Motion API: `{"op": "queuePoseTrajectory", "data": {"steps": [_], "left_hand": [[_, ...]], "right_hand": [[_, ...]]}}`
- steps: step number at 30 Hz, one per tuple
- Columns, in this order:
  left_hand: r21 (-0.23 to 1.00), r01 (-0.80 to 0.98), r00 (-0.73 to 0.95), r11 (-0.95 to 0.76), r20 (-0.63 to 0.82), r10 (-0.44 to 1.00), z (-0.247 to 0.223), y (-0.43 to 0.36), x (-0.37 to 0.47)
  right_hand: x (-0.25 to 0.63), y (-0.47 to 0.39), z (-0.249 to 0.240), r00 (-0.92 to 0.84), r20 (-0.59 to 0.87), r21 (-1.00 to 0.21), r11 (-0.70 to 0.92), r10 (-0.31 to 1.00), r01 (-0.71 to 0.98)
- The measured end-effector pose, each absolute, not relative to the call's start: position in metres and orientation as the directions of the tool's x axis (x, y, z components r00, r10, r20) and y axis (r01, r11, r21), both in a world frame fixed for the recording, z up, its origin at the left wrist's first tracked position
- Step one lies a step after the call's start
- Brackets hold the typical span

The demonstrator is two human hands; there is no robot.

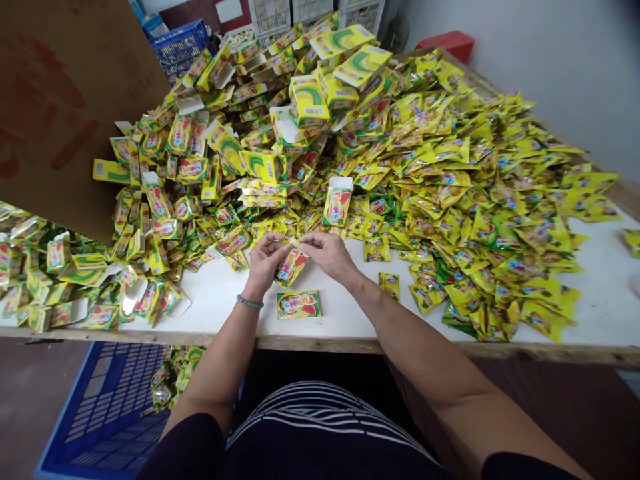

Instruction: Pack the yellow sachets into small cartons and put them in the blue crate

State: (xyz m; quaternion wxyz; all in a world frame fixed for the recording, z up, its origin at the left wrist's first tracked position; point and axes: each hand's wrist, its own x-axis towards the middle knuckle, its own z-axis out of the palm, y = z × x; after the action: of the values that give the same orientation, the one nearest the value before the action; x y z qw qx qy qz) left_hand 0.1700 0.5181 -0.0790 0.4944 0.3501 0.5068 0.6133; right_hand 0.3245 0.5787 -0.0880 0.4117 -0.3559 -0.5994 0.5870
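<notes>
Both my hands meet at the top end of a small yellow-green box (291, 268) held above the white table. My left hand (269, 260) pinches its upper left side, with a beaded bracelet on the wrist. My right hand (327, 255) has its fingertips closed on the upper right side. Directly below, another flat box (300, 305) lies near the table's front edge. An upright box with a raised white flap (338, 203) leans on the pile just beyond my right hand. Whether anything sits inside the held box is hidden.
Yellow sachets (450, 193) are heaped on the right of the white table (350, 320); boxes (190, 167) pile up at centre and left. A large brown carton (60, 100) stands at the left. Below the table's edge sits a blue crate (110, 407) holding sachets.
</notes>
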Motion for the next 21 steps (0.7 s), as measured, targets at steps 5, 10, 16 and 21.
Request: {"op": "queuePoseTrajectory", "data": {"steps": [5, 10, 16, 21], "left_hand": [[0.974, -0.225, -0.249, 0.040, -0.097, 0.964, -0.080, 0.519, 0.167], [0.975, -0.210, -0.188, 0.068, -0.108, 0.976, -0.079, 0.519, 0.163], [0.962, -0.257, -0.192, 0.088, -0.140, 0.971, -0.074, 0.518, 0.164], [0.960, -0.276, -0.271, 0.046, -0.124, 0.955, -0.075, 0.519, 0.164]], "right_hand": [[0.328, 0.584, -0.087, -0.432, -0.064, -0.983, -0.131, 0.900, -0.128], [0.330, 0.586, -0.082, -0.449, -0.078, -0.986, -0.136, 0.890, -0.097], [0.335, 0.593, -0.094, -0.528, -0.069, -0.988, -0.133, 0.846, -0.083], [0.338, 0.585, -0.091, -0.544, 0.023, -0.998, -0.009, 0.839, -0.055]]}}
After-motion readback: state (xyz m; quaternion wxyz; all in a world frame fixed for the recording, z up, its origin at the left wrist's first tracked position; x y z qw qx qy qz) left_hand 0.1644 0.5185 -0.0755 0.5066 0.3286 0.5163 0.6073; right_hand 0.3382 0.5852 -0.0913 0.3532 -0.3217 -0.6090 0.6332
